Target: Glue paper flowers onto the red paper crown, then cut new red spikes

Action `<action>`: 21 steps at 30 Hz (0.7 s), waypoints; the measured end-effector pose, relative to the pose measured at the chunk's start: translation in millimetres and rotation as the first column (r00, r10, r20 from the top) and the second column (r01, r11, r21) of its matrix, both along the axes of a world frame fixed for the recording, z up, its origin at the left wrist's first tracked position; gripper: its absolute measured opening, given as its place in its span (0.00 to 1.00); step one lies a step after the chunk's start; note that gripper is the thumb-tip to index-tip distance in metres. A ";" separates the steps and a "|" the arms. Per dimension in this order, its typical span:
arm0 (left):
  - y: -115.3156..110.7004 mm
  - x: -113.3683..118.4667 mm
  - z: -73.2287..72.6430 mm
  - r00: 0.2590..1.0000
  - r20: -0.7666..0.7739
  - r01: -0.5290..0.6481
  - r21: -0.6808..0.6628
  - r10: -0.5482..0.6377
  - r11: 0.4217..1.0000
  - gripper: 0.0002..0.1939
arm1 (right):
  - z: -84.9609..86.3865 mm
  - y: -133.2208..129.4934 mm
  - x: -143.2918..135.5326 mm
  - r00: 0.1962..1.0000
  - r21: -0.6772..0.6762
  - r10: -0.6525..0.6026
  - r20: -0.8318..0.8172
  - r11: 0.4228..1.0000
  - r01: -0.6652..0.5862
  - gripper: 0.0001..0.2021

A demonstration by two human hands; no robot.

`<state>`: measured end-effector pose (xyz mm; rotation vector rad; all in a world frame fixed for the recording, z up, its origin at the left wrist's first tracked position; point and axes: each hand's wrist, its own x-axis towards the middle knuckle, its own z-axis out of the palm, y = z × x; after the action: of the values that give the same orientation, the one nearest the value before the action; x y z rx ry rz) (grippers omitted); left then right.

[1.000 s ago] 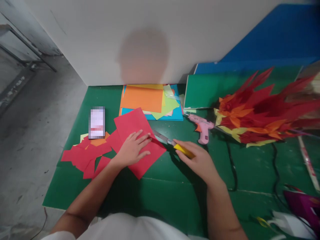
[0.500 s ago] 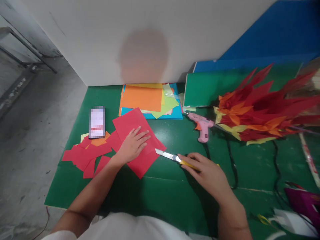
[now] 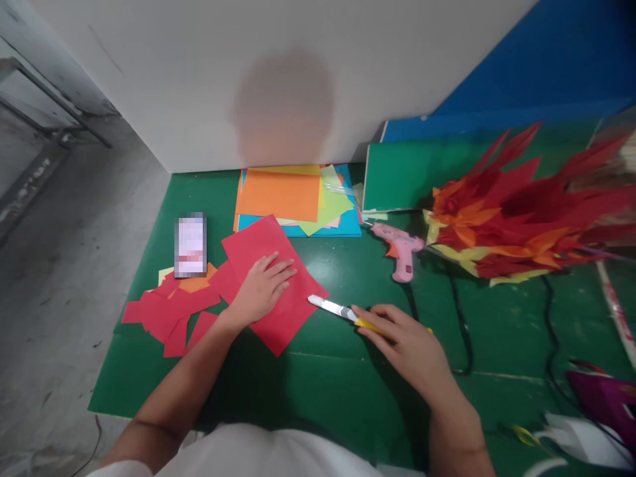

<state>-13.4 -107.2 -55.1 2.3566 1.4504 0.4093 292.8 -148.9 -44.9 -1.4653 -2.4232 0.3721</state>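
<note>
My left hand [image 3: 264, 286] lies flat with fingers spread on a red sheet of paper [image 3: 293, 324], pressing it to the green table. In my right hand [image 3: 405, 341] is a yellow box cutter [image 3: 342, 313], its long blade out and pointing left. The blade's tip is over the paper's right part, by its edge. Red paper scraps [image 3: 171, 311], with a few orange and yellow ones, lie left of my left hand.
A phone [image 3: 191, 245] lies above the scraps. Behind the sheet is a stack of coloured paper [image 3: 278, 195]. A pink glue gun [image 3: 403, 252] with a black cord rests to the right, near a red and orange paper flame-like piece [image 3: 517, 218]. A green board [image 3: 397, 179] leans behind.
The view has shifted very slightly. Both hands, the box cutter and the red sheet keep nearly the same places relative to each other.
</note>
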 end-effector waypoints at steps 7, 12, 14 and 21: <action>1.1 6.3 0.0 0.994 -0.111 -0.012 0.063 0.018 0.998 0.18 | 1.9 -3.5 -21.1 0.999 0.047 0.014 0.048 0.999 -0.016 0.18; 5.7 12.1 5.3 0.992 -0.114 -0.045 0.071 0.052 0.996 0.17 | 6.3 -7.6 -14.4 0.998 0.056 0.014 0.060 0.998 -0.018 0.17; 8.6 14.6 7.5 0.992 -0.116 -0.047 0.073 0.056 0.996 0.18 | 7.5 -8.7 -10.2 0.999 0.067 0.006 0.051 0.998 -0.009 0.16; 18.1 23.5 6.8 0.989 -0.122 -0.081 0.069 0.089 0.994 0.19 | 13.2 -10.0 1.0 0.998 0.065 0.050 0.029 0.997 -0.052 0.16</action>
<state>10.1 -89.1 -48.3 2.4158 1.6216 0.3398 293.8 -158.9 -31.6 -1.3925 -2.4733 0.2818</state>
